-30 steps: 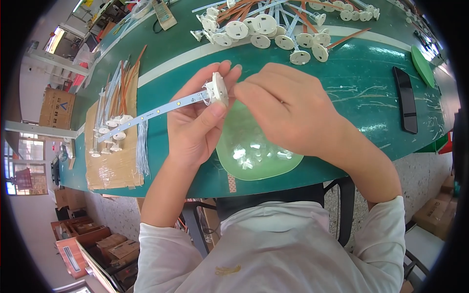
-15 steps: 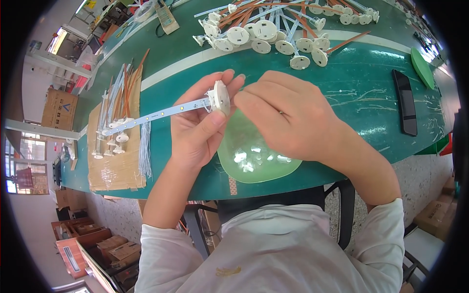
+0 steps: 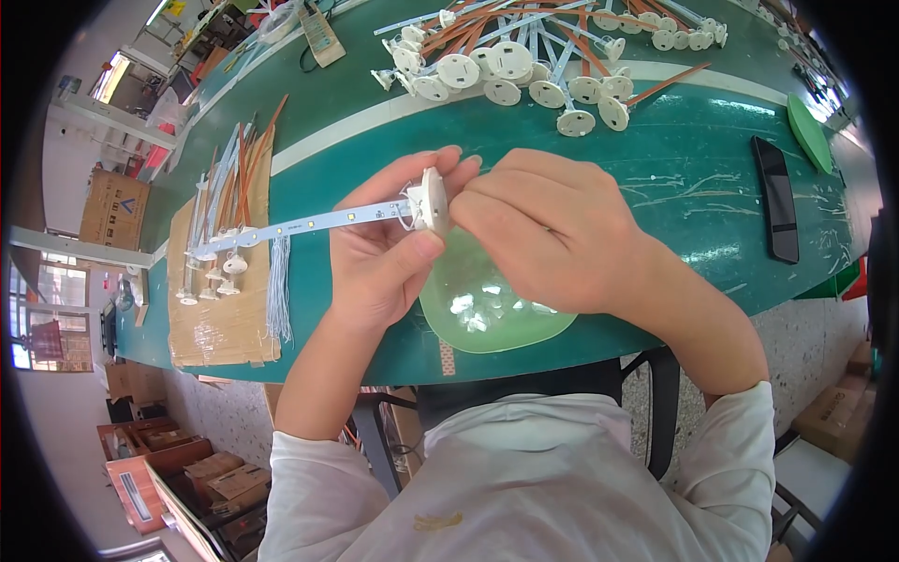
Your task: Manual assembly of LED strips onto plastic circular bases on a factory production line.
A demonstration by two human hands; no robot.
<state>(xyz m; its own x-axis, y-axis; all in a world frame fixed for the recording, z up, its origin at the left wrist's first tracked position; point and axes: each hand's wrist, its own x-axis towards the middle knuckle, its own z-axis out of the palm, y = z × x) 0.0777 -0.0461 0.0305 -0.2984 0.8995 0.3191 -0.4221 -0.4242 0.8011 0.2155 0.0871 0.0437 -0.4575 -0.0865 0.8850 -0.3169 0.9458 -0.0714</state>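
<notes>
Holding disc (image 3: 436,201) in left fingers (image 3: 429,245); apparently working three-o'clock face with clenched right fingers (image 3: 482,214), contents unseen; likely next: steadying.

Upright white disc (image 3: 434,201) with pale-blue strip (image 3: 323,223)

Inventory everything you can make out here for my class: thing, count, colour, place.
Tabletop: at least 1, green, centre
Held light strip: 1, pale blue, white disc at its right end, centre
Tray: 1, pale green, centre
Shiny pieces: uncountable, clear-looking, in tray
Far strips: many, blue, orange and white, top
Cardboard sheet: 1, brown, left
Near strips: several, blue, orange and white, on cardboard sheet
Wire bundle: 1, whitish, cardboard sheet's edge
Phone-like slab: 1, black, right
Dish: 1, green, far right
Boxes: several, brown, background
Chair: 1, black, lower centre
Left hand: 1, bare, holding disc
Right hand: 1, bare, beside disc
</notes>
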